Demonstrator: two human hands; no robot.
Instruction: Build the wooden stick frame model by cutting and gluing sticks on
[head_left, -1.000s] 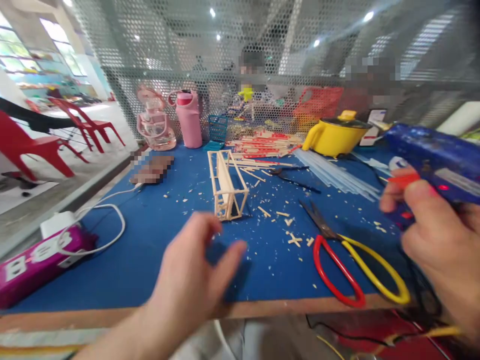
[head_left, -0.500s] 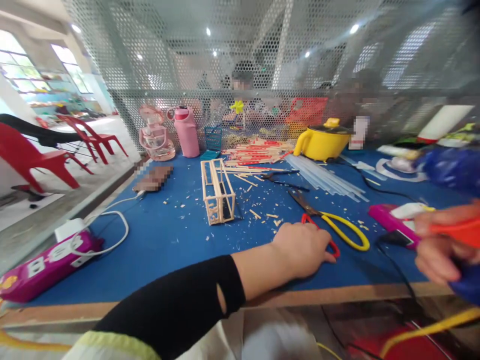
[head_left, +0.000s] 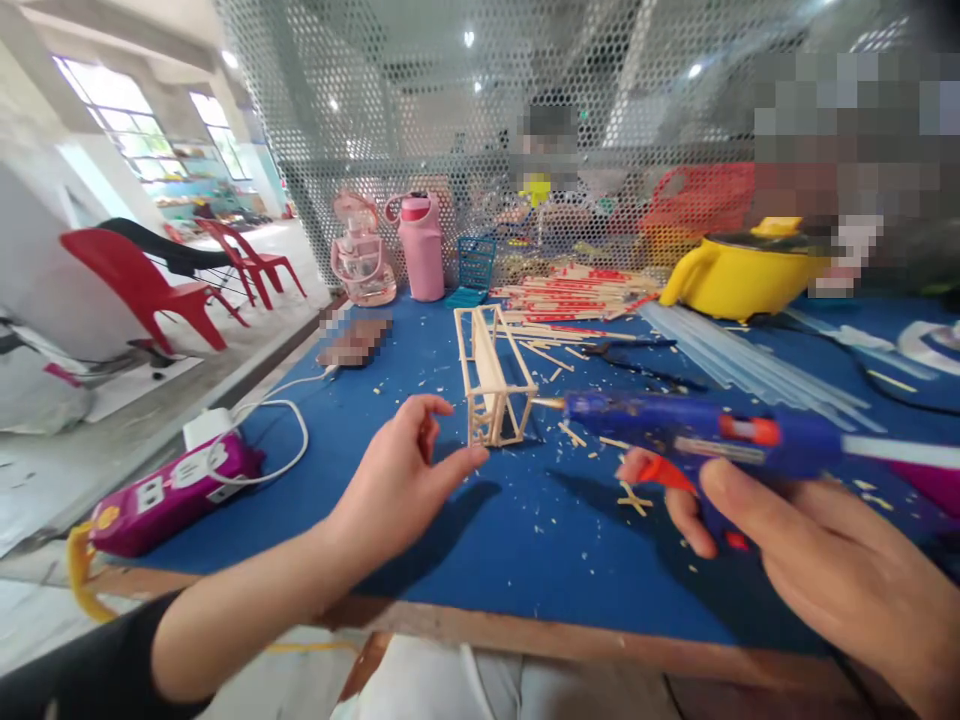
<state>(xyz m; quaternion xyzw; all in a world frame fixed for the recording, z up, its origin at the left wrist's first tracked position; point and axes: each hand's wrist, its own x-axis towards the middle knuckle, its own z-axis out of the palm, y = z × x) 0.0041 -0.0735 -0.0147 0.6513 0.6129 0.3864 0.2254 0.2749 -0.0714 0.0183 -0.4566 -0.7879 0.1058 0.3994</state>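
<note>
My right hand (head_left: 810,540) grips a blue hot glue gun (head_left: 652,420) with an orange trigger, a finger curled at the trigger. A glue stick (head_left: 900,450) sticks out of its back. The nozzle points left, close to the near right corner of a small frame of thin wooden sticks (head_left: 491,380); whether they touch I cannot tell. My left hand (head_left: 409,460) is just left of the frame's near end, thumb and fingers apart, holding nothing. Crossed stick pieces (head_left: 636,500) lie below the gun.
Wooden sticks (head_left: 577,295) are piled at the back, with black pliers (head_left: 645,360), clear glue sticks (head_left: 757,360) and a yellow pot (head_left: 750,275) nearby. Pink bottle (head_left: 422,250), phone (head_left: 356,343) and purple power strip (head_left: 180,495) stand left. Perforated metal screen (head_left: 420,110) rises behind.
My left hand has left the red-and-yellow scissors and moved left to the frame. The scissors no longer show. My right hand has brought the glue gun in from the right; the view has shifted right.
</note>
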